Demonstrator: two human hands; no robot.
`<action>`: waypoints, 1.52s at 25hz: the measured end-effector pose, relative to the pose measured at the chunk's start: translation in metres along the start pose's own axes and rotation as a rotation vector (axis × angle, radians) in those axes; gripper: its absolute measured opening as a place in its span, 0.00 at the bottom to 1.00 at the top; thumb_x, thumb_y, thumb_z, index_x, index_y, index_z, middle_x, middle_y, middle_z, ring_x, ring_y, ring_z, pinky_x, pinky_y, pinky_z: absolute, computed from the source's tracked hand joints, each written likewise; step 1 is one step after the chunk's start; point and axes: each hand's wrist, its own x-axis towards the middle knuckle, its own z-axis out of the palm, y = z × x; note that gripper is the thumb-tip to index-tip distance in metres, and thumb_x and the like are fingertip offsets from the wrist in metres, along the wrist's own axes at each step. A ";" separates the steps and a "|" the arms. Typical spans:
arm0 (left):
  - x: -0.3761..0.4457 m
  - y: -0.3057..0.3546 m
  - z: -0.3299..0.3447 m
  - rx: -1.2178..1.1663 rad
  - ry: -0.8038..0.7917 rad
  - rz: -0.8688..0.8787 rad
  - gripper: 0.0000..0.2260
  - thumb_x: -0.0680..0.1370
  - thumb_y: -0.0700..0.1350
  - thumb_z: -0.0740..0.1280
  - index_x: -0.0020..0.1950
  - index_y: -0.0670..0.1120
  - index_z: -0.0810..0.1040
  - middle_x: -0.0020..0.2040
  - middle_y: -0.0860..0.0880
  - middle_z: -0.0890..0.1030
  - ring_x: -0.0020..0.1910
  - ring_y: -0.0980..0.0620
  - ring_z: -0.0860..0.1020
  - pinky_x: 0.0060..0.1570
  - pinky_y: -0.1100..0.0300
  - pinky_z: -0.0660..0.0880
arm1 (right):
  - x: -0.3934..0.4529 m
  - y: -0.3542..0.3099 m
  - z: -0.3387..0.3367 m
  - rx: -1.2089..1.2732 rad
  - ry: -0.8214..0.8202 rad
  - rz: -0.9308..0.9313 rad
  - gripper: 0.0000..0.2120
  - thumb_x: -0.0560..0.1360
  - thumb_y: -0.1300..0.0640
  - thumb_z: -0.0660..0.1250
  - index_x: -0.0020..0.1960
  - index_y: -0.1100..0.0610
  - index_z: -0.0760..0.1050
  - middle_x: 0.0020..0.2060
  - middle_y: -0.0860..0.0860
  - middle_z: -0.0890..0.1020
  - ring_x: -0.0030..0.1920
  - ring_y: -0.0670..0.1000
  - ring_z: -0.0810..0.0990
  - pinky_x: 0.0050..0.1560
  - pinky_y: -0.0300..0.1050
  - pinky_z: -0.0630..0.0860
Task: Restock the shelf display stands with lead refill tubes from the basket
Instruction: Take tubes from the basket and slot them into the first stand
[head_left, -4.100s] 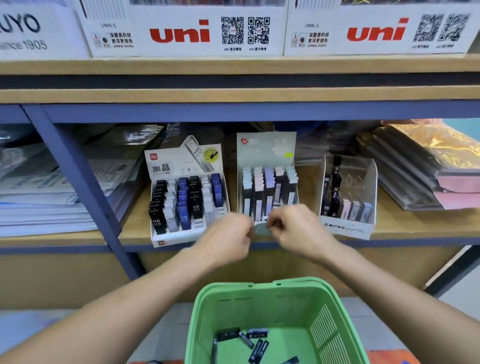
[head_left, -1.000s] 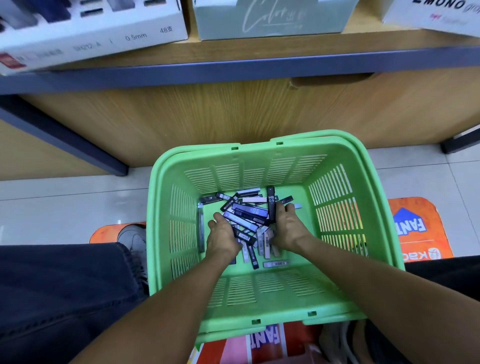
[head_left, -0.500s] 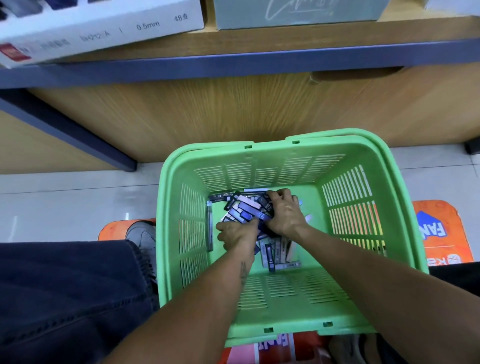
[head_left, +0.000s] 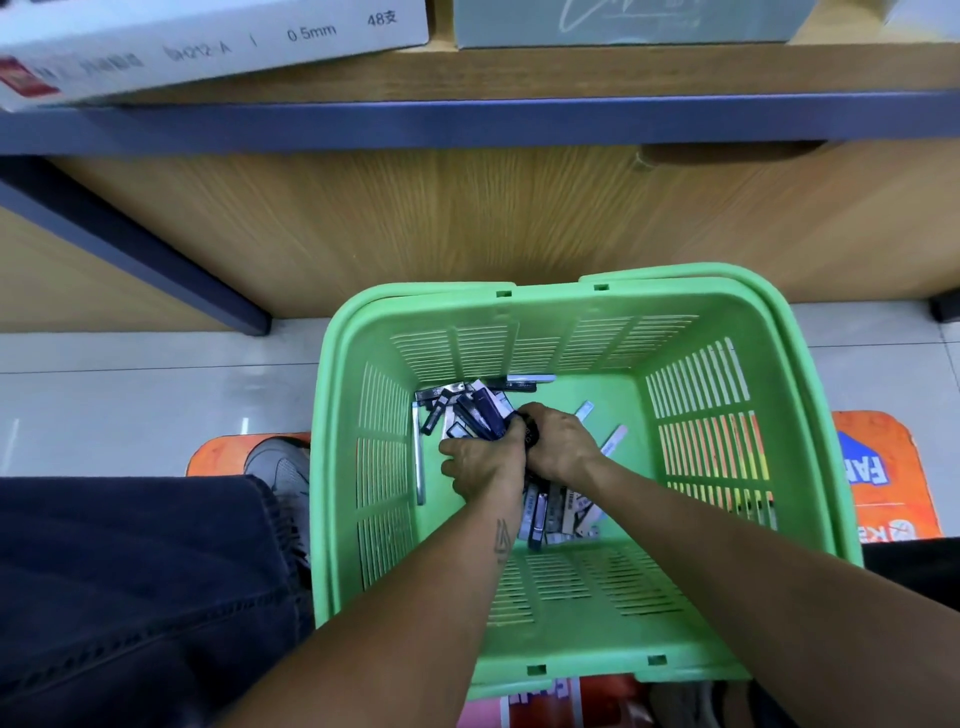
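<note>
Reaching into the basket (head_left: 582, 670), we curled our left hand (head_left: 480, 462) and right hand (head_left: 558, 441) round a bunch of tubes (head_left: 480, 415) (dark ones mostly), knuckles touching.

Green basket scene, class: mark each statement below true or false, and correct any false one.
1. Both hands are down inside the green basket. True.
2. The lead refill tubes are stacked in neat upright rows. False: they lie in a loose jumble on the basket floor.
3. The left hand and right hand meet over the pile, gathering tubes in their grip. True.
4. The basket stands on the shelf beside the display box. False: it stands on the floor, below the shelf edge.
5. The white display box reads 0.5mm. True.
</note>
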 end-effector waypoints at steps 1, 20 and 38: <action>0.001 -0.001 0.001 0.004 -0.002 0.000 0.39 0.68 0.61 0.77 0.66 0.44 0.61 0.63 0.40 0.69 0.57 0.37 0.76 0.53 0.46 0.79 | 0.002 0.000 -0.002 0.042 -0.014 0.026 0.19 0.79 0.57 0.65 0.70 0.54 0.73 0.60 0.56 0.82 0.58 0.57 0.80 0.55 0.46 0.77; 0.011 -0.007 -0.005 -0.215 -0.057 -0.031 0.26 0.70 0.49 0.77 0.61 0.41 0.71 0.56 0.42 0.79 0.48 0.41 0.80 0.49 0.50 0.81 | -0.017 -0.005 0.005 0.696 -0.367 0.197 0.14 0.74 0.74 0.63 0.56 0.65 0.80 0.44 0.60 0.86 0.41 0.57 0.86 0.40 0.47 0.82; -0.016 0.003 -0.060 -0.118 -0.500 0.195 0.23 0.71 0.37 0.70 0.64 0.33 0.70 0.33 0.44 0.77 0.26 0.48 0.74 0.27 0.58 0.69 | -0.047 -0.007 -0.075 0.455 -0.182 0.017 0.17 0.79 0.69 0.65 0.67 0.62 0.73 0.42 0.57 0.85 0.35 0.51 0.78 0.27 0.37 0.72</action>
